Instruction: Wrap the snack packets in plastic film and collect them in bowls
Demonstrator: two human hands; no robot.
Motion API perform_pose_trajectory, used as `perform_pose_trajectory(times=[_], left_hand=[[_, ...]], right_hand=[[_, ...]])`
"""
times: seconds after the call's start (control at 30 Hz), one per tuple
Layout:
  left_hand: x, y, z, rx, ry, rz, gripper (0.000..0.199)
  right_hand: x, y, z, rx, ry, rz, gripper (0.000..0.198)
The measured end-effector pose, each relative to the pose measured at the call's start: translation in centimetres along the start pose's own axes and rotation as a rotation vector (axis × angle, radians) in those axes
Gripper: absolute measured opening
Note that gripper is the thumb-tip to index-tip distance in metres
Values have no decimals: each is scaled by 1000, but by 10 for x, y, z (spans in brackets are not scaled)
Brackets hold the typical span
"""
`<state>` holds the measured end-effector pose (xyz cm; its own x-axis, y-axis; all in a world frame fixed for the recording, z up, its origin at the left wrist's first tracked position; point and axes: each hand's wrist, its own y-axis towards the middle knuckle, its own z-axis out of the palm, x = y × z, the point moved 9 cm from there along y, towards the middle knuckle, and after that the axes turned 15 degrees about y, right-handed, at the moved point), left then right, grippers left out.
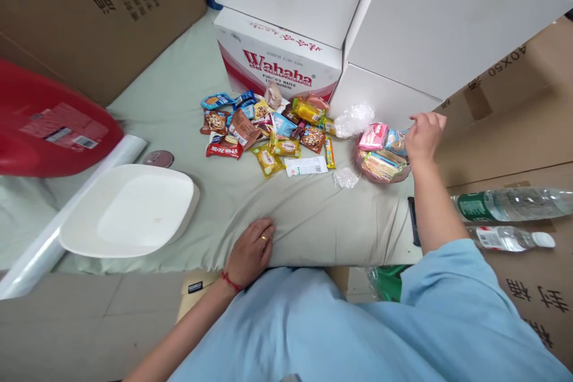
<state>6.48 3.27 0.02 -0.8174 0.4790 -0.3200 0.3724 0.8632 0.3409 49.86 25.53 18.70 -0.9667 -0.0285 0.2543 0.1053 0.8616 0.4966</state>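
My left hand (253,250), with a ring and a red string bracelet, rests loosely open on the cloth at the table's front edge, holding nothing. Close by the right side of a round, brownish see-through bowl (388,179) is my right hand (425,134); its fingers are bent and their tips hidden. In the bowl sit a pink packet (373,136), a blue packet (396,141) near my right hand, and a clear-wrapped snack pack (380,166). Left of it lies a pile of wrapped snacks, among them a red packet (224,146), a brown packet (244,128) and a yellow packet (285,146).
A white basin (179,203) stands at the left, beside a plastic film roll (40,250) and a red container (49,125). Behind the snacks is a Wahaha box (277,65). Crumpled clear plastic (353,120) lies near the bowl. Two bottles lie right, including a green-labelled bottle (514,204).
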Motion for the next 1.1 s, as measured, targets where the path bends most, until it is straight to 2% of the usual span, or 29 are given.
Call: perform_pose_trajectory(times=[0.07, 0.17, 0.23, 0.3, 0.43, 0.53, 0.7, 0.83, 0.97, 1.1], left_hand=[[0, -1, 1, -1, 0, -2, 26], [0, -1, 1, -12, 9, 4, 26], [-2, 0, 0, -27, 14, 15, 26], [-4, 1, -2, -48, 23, 33, 26], [-8, 2, -7, -80, 51, 80, 24], [-9, 2, -8, -88, 67, 92, 24], [-8, 1, -7, -78, 61, 92, 23], [-9, 1, -9, -89, 52, 102, 23], [-10, 2, -9, -93, 56, 105, 24], [-11, 3, -9, -83, 71, 111, 23]], right_hand=[[23, -29, -8, -51, 23, -78, 40], [60, -83, 5, 28, -1, -187, 33], [73, -115, 18, 71, -47, -193, 32], [72, -137, 31, 99, -93, -149, 32], [48, -158, 46, 123, -149, -17, 32], [33, -165, 47, 129, -141, 7, 33], [11, -187, 33, 71, -93, 14, 39], [-21, -201, 19, -2, -108, 46, 41], [-65, -194, 16, -32, -108, 108, 37], [-107, -170, 21, -33, -129, 190, 30]])
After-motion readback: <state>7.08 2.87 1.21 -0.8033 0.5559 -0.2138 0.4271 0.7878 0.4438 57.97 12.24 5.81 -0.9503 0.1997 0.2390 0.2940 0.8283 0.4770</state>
